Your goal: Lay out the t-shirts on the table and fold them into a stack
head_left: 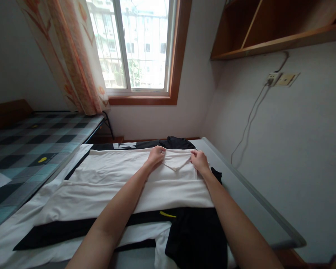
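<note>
Partly folded: white garment in both hands

Left hand [156, 154] pinched closed on far edge of white garment [170, 194]; right hand [199, 161] likewise, nearer its right end. Fingers shut over fabric; small flap between them comes to a point toward the wearer.

Garment lies across grey surface [245, 196], on other clothing. Lengthwise crease and layered strip suggest some folding done; it looks long and spread leftward, so probably more to tuck. Black cloth [196, 231] at the near side lies loose.

Edges: dark clothing [156, 144] just past the far edge. Bare strip to the right, ending at a raised rim [274, 215], wall [285, 149] beyond. Checked mattress [64, 129] at left.
</note>
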`<state>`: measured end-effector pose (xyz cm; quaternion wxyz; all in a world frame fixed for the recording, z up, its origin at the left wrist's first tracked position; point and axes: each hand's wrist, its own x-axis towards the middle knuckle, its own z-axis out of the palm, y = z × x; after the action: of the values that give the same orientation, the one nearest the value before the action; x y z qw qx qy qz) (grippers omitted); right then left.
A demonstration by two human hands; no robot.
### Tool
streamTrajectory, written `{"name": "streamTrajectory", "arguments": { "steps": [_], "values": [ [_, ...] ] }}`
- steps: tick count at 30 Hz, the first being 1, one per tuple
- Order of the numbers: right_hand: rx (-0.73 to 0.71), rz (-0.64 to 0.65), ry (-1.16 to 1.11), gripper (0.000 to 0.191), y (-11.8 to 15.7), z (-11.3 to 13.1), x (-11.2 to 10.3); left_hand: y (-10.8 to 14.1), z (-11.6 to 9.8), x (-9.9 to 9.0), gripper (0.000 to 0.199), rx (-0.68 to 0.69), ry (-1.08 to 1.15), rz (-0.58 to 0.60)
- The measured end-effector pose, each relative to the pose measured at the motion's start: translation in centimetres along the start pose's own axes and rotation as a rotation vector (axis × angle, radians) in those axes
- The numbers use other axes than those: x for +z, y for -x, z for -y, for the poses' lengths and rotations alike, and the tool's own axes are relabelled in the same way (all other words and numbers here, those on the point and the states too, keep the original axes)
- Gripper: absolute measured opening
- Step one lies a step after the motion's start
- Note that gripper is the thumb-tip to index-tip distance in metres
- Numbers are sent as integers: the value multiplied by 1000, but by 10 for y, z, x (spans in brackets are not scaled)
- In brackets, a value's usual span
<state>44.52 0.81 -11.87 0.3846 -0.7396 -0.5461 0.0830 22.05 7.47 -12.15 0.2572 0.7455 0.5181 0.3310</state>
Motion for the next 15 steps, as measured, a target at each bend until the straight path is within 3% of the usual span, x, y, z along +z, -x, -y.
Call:
{"name": "streamTrajectory", "arguments": {
  "steps": [3,7,10,12,15],
  "values": [
    [-124,-97,104,36,4,1,3,3,-2,0,39,15,-21,-9],
    [-102,-63,191,37,11,6,0,9,-10,-4,33,74,-160,-22],
    [-132,-120,245,37,13,13,-5,12,-19,-6,28,188,-306,-53],
    [-260,-135,250,36,14,18,-6,14,-24,-4,27,290,-322,-21],
    [-509,22,218,37,16,24,-3,18,-29,3,28,431,-278,131]
  ]
}}
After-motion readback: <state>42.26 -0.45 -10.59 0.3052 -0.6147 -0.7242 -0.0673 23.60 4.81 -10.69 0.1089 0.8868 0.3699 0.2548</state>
